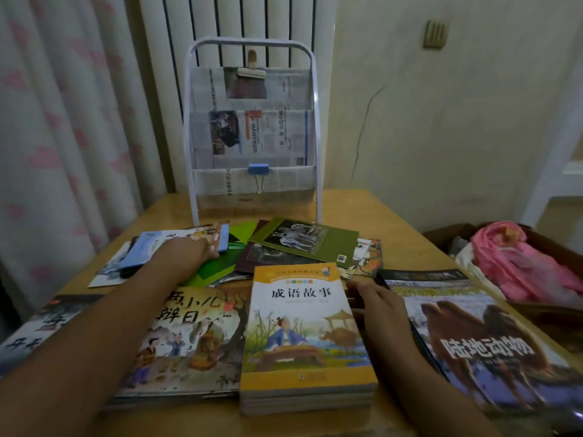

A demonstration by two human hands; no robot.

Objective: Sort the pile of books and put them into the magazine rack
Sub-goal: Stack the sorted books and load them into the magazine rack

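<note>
Tabletop books [307,335] between both hands.

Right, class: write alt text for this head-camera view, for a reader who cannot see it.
A person's left hand reaches into scattered books on a wooden table, while the right hand rests beside a yellow storybook. Behind stands a white magazine rack with newspaper pockets.

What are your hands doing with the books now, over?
Left hand reaching onto light-blue paperback. Right hand resting beside orange-and-white storybook stack. White-framed magazine rack holds newspapers, no books yet. Nothing blocking it.
</note>
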